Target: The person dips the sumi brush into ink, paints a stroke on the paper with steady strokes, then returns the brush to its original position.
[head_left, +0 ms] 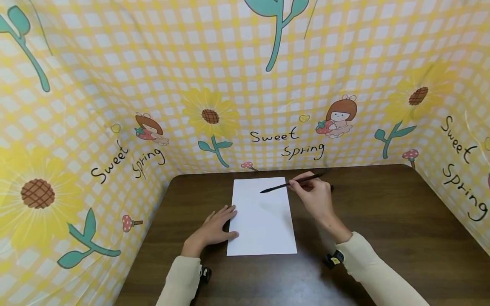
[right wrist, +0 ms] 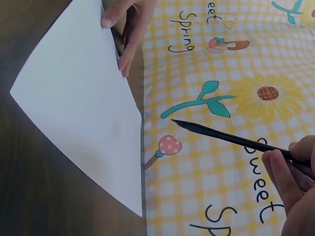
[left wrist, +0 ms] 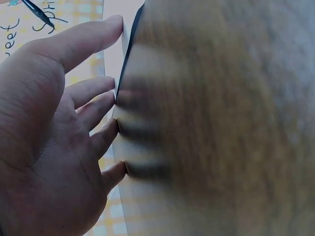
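A blank white sheet of paper (head_left: 260,221) lies on the dark wooden table. My left hand (head_left: 214,227) rests at its left edge, fingers spread and fairly straight, with thumb and fingertips touching the paper; the left wrist view shows the palm (left wrist: 54,162) and those fingers from below. Between thumb and fingers, my right hand (head_left: 315,195) pinches a slim black brush (right wrist: 221,135) with a pointed dark tip. That tip hangs over the upper part of the sheet in the head view and looks raised off it in the right wrist view.
Brown wooden tabletop (head_left: 383,221) surrounds the sheet. A yellow checked cloth (head_left: 245,93) with sunflowers and lettering stands behind the table and along both sides. Just right of my right hand is a small dark thing (head_left: 332,187), mostly hidden.
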Demonstrator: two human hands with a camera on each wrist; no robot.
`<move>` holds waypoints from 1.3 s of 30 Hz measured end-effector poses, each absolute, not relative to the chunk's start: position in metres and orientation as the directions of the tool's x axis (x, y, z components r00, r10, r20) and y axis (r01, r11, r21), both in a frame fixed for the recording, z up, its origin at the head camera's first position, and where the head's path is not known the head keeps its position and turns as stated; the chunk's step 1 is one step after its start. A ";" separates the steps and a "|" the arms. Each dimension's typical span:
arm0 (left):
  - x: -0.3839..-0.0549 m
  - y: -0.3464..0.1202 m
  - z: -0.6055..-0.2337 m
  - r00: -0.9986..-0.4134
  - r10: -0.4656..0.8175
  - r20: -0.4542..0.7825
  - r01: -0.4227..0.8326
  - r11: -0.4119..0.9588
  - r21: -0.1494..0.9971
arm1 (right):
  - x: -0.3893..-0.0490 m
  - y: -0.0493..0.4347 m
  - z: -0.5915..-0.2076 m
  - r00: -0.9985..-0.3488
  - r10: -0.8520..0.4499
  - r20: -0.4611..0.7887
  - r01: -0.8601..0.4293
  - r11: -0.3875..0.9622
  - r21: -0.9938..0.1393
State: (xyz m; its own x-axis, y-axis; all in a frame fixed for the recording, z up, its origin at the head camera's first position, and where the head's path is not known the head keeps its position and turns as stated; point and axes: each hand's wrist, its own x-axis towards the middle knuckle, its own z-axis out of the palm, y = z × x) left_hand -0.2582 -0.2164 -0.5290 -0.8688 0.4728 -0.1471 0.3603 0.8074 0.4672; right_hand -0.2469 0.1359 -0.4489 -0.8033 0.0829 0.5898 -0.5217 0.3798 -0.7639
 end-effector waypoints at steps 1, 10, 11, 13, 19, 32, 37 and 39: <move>-0.258 -0.216 -0.528 -0.869 0.473 -0.148 0.359 0.807 0.469 | -0.247 0.135 -0.449 -0.804 0.078 0.589 -0.522 0.381 -0.763; -0.259 -0.215 -0.529 -0.869 0.469 -0.156 0.352 0.809 0.471 | -0.246 0.124 -0.457 -0.817 0.053 0.574 -0.519 0.363 -0.774; -0.259 -0.215 -0.529 -0.869 0.470 -0.154 0.352 0.807 0.474 | -0.246 0.123 -0.457 -0.819 0.047 0.572 -0.521 0.355 -0.776; -0.259 -0.215 -0.530 -0.870 0.469 -0.152 0.352 0.807 0.475 | -0.246 0.120 -0.459 -0.822 0.036 0.569 -0.524 0.344 -0.779; -0.260 -0.215 -0.531 -0.871 0.470 -0.146 0.357 0.808 0.469 | -0.244 0.112 -0.465 -0.840 0.013 0.543 -0.509 0.328 -0.796; -0.259 -0.216 -0.529 -0.871 0.469 -0.149 0.355 0.808 0.470 | -0.241 0.096 -0.477 -0.869 -0.017 0.495 -0.476 0.308 -0.824; -0.260 -0.215 -0.530 -0.872 0.467 -0.150 0.353 0.810 0.467 | -0.242 0.093 -0.483 -0.866 -0.036 0.500 -0.485 0.312 -0.817; -0.260 -0.215 -0.530 -0.873 0.466 -0.148 0.354 0.811 0.466 | -0.242 0.092 -0.485 -0.867 -0.043 0.497 -0.483 0.321 -0.815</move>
State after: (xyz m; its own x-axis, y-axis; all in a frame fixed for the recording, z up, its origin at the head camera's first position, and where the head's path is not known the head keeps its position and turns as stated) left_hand -0.2597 -0.2154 -0.5303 -0.8725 0.4656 -0.1478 0.3540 0.8111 0.4657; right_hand -0.2421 0.0917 -0.4848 -0.8669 -0.0426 0.4967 -0.4827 0.3211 -0.8148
